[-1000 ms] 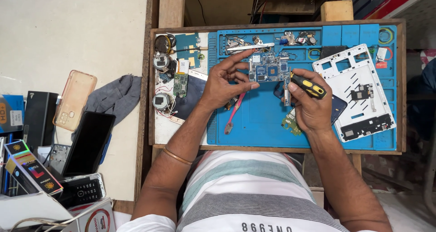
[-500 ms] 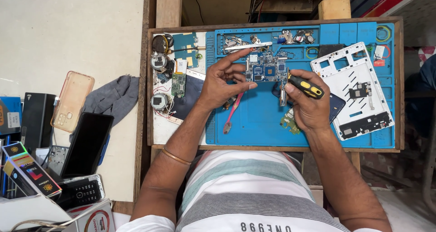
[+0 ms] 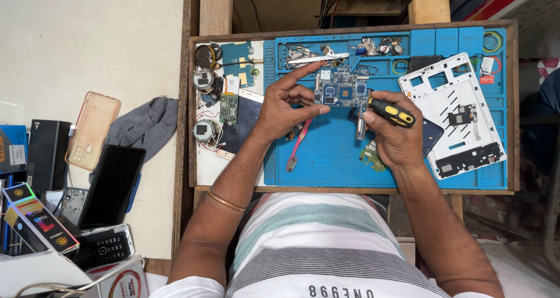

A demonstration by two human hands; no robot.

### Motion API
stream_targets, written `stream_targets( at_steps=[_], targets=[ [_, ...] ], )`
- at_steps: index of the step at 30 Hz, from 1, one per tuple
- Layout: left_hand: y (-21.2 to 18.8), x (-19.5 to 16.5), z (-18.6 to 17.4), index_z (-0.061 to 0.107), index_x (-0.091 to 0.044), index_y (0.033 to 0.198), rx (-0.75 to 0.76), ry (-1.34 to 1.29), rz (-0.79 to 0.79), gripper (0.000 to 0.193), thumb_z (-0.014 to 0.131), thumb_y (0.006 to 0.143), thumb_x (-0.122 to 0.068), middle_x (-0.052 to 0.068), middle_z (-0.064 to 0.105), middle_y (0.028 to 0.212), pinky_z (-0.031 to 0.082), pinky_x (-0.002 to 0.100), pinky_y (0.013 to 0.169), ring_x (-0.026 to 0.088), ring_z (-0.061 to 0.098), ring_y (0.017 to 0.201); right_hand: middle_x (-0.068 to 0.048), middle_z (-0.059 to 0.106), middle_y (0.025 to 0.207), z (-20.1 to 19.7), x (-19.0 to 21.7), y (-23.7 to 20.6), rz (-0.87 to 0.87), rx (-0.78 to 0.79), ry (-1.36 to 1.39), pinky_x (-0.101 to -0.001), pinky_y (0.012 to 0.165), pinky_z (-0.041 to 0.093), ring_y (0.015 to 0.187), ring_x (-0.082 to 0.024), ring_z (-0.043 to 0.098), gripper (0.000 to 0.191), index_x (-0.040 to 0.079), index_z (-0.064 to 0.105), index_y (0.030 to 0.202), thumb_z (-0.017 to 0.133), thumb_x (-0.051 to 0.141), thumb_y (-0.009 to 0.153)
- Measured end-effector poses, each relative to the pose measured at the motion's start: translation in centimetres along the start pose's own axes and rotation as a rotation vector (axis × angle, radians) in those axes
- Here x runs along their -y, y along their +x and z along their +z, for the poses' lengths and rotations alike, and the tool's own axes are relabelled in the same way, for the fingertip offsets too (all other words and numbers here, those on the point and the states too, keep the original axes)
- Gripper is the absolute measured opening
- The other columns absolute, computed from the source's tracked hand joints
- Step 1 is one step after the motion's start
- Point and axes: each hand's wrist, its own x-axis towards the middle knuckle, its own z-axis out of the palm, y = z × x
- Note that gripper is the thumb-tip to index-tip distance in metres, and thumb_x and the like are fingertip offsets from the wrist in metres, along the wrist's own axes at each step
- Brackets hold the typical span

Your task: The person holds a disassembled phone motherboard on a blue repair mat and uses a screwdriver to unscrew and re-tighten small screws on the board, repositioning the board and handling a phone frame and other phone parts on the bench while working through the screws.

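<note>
A blue work mat [image 3: 326, 158] is laid in a wooden tray [image 3: 195, 181]. A circuit board [image 3: 341, 91] is pinched at its left edge by the left hand [image 3: 286, 108], long axis running left-right. The right hand [image 3: 396, 131] is closed on a yellow-black screwdriver [image 3: 391, 112], just right of the board, w/ the right hand nearer its right edge.

Short-sleeved striped shirt, one bangle

The person wears a white shirt [image 3: 318, 245] with broad grey and pale green bands across the chest (dark print near the bottom edge, not copied here). Both forearms are bare, and a thin metal bangle [image 3: 226, 201] circles the left forearm below the wrist.
</note>
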Motion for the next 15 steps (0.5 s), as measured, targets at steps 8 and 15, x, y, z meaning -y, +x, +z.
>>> stream_targets(
  at_steps=[8,15],
  targets=[
    [-0.01,-0.03,0.04,0.052,-0.012,0.153,0.002,0.003,0.005,0.082,0.090,0.082,0.000,0.000,0.072,0.082,0.059,0.024,0.076,0.005,0.067,0.077,-0.011,0.070,0.104,0.14,0.09,-0.04,0.001,0.018,0.018,-0.0224,0.079,0.061,0.090,-0.013,0.070,0.038,-0.002,0.064,0.124,0.079,-0.004,0.089],
    [0.05,0.02,0.03,0.053,-0.012,0.152,0.001,0.001,0.000,0.081,0.090,0.081,0.000,-0.002,0.070,0.080,0.059,0.023,0.075,0.004,0.066,0.076,-0.011,0.069,0.103,0.12,0.10,-0.03,-0.003,0.026,0.005,-0.0227,0.078,0.061,0.089,-0.013,0.070,0.038,-0.002,0.063,0.125,0.079,-0.003,0.090]
  ],
)
